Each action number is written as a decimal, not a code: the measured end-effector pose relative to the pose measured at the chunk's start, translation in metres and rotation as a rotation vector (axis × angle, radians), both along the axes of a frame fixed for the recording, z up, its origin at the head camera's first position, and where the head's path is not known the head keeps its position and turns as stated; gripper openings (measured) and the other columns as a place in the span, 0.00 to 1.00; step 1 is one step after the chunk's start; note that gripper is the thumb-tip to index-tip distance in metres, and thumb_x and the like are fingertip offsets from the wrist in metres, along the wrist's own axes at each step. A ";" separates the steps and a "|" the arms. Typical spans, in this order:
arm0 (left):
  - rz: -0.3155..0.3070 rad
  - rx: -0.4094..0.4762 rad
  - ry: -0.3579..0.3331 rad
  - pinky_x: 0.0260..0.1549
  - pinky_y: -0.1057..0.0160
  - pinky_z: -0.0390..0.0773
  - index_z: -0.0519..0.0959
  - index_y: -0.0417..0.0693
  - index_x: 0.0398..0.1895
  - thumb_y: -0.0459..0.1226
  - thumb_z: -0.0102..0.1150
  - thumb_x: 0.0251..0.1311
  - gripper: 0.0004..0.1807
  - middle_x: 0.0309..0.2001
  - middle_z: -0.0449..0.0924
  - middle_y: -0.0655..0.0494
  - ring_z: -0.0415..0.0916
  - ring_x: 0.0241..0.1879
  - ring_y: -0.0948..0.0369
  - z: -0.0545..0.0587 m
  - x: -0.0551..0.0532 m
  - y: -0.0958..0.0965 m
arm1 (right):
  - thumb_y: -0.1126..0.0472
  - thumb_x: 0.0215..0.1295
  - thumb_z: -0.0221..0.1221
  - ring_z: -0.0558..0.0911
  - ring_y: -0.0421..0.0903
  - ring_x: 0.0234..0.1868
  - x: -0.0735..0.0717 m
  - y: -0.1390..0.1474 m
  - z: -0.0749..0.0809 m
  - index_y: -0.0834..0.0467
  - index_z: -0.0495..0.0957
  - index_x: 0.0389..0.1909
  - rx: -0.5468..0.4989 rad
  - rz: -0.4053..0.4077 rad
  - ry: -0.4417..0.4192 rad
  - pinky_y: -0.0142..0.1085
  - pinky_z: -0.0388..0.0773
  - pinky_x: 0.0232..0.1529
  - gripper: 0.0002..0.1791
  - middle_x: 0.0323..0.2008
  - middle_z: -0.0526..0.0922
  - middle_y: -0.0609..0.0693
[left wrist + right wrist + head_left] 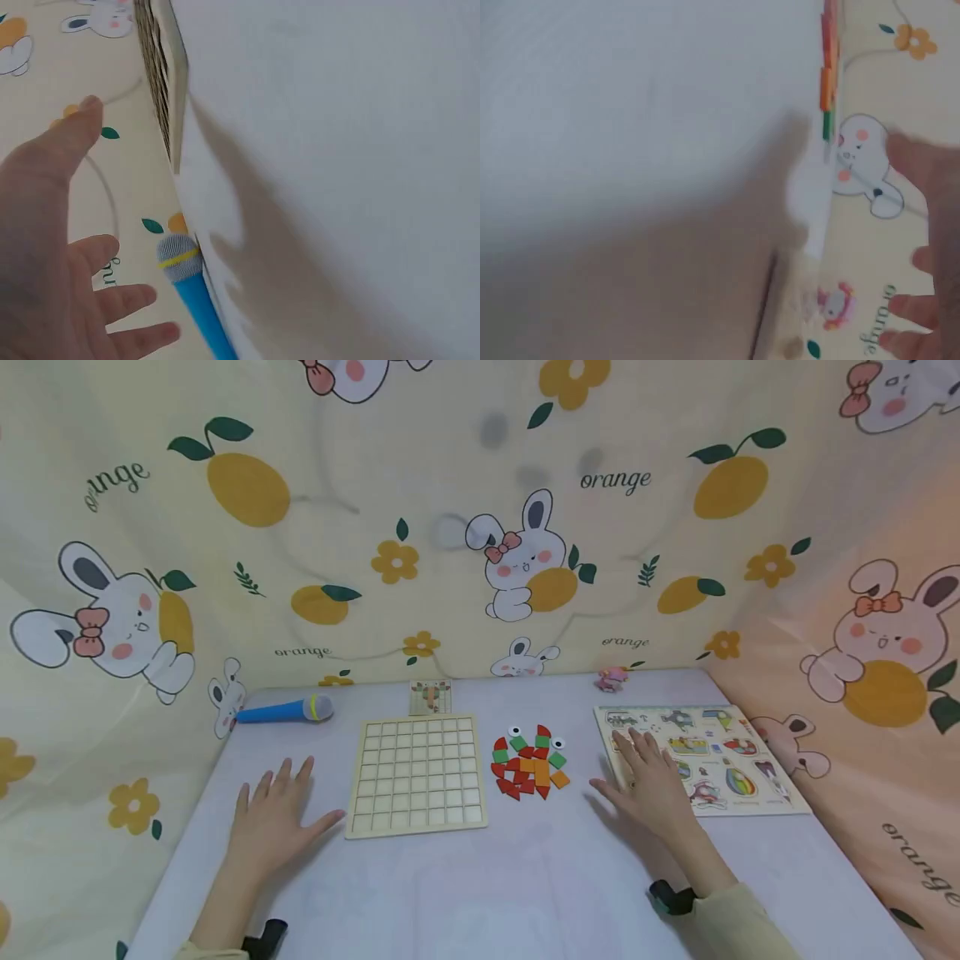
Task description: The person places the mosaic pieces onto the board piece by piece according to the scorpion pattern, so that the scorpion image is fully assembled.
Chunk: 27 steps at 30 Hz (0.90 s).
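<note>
My left hand (272, 818) hovers over the table left of a pale wooden grid board (420, 777), fingers spread and holding nothing. In the left wrist view its fingers are near a blue toy microphone (196, 300). My right hand (654, 781), also spread and holding nothing, overlaps the left part of a picture puzzle board (738, 777) in the head view. Between the grid board and the right hand lies a loose cluster of red, orange and green pieces (527, 767), with two round eye pieces (514, 732) at its top and right.
A small picture card (431, 697) lies behind the grid board. At the back right sits a pink figurine (611, 678). A cream cloth (450, 527) printed with rabbits and oranges hangs behind the white table (480, 893) and along its sides.
</note>
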State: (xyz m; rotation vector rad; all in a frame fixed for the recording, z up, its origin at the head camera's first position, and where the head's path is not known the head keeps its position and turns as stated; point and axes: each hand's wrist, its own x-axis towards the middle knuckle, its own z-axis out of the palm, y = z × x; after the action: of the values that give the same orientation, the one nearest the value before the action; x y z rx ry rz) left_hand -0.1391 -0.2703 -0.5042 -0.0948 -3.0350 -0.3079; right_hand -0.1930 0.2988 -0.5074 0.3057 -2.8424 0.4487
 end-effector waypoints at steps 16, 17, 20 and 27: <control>0.082 0.473 -0.198 0.77 0.33 0.55 0.48 0.38 0.86 0.56 0.60 0.74 0.52 0.81 0.54 0.30 0.51 0.80 0.32 -0.019 -0.003 0.036 | 0.62 0.73 0.66 0.80 0.64 0.63 -0.051 -0.071 -0.028 0.66 0.73 0.72 -0.454 -0.010 -0.096 0.60 0.79 0.64 0.30 0.64 0.81 0.66; 0.079 0.479 -0.199 0.77 0.33 0.55 0.48 0.38 0.86 0.56 0.61 0.73 0.52 0.81 0.54 0.30 0.51 0.81 0.32 -0.020 -0.005 0.038 | 0.62 0.73 0.66 0.80 0.63 0.62 -0.054 -0.072 -0.029 0.66 0.73 0.72 -0.454 -0.019 -0.109 0.59 0.79 0.65 0.30 0.64 0.81 0.65; 0.062 0.478 -0.202 0.77 0.32 0.53 0.48 0.38 0.86 0.57 0.62 0.72 0.53 0.81 0.54 0.30 0.49 0.81 0.31 -0.023 -0.008 0.045 | 0.59 0.75 0.65 0.79 0.61 0.63 -0.065 -0.075 -0.031 0.63 0.73 0.73 -0.459 -0.049 -0.156 0.57 0.78 0.67 0.29 0.63 0.81 0.63; 0.004 0.520 -0.215 0.79 0.30 0.32 0.48 0.39 0.86 0.55 0.64 0.69 0.54 0.84 0.47 0.35 0.36 0.84 0.34 -0.032 -0.013 0.052 | 0.57 0.76 0.64 0.78 0.60 0.63 -0.087 -0.074 -0.038 0.61 0.75 0.72 -0.449 -0.067 -0.195 0.56 0.76 0.68 0.27 0.64 0.80 0.62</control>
State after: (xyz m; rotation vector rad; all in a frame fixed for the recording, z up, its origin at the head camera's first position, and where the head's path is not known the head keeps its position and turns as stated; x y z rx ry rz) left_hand -0.1521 -0.2184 -0.5360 -0.0189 -3.0377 -1.1553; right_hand -0.2804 0.2245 -0.5456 0.0823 -2.8135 1.1298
